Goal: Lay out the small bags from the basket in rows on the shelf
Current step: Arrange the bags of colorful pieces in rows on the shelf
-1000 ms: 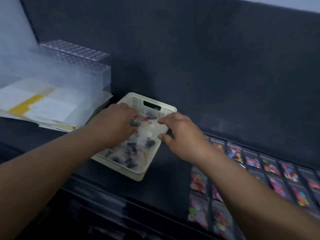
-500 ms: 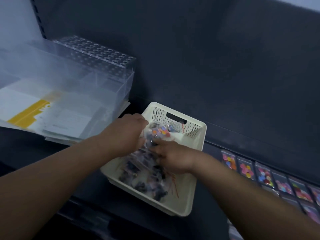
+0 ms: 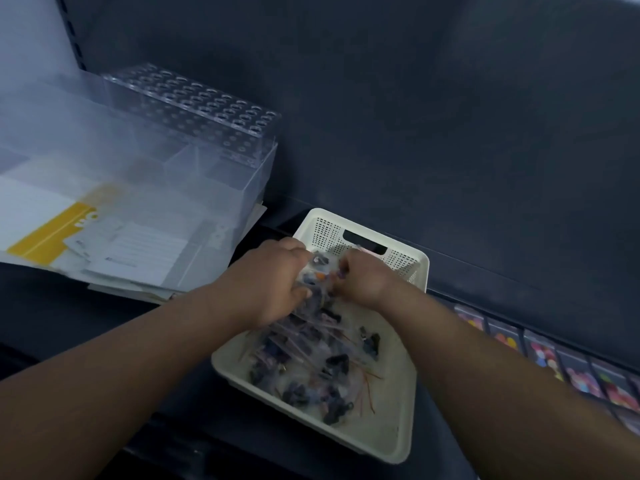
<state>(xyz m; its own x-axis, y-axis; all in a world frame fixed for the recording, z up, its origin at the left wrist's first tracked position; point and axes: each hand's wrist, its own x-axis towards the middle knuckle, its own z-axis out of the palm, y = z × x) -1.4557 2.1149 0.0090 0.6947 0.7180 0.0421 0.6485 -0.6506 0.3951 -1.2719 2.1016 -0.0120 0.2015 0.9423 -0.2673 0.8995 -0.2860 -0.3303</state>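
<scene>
Because the small clear bags (image 3: 311, 355) lie tangled in the cream perforated plastic basket (image 3: 403, 441), left hand (image 3: 270, 282) and right hand (image 3: 363, 275) both pinch one clump, presumably to separate it.

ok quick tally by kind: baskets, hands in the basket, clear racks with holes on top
basket: 1
hands: 2, left hand, right hand
clear rack with holes: 1
total: 4
small bags: too blurred to count
</scene>
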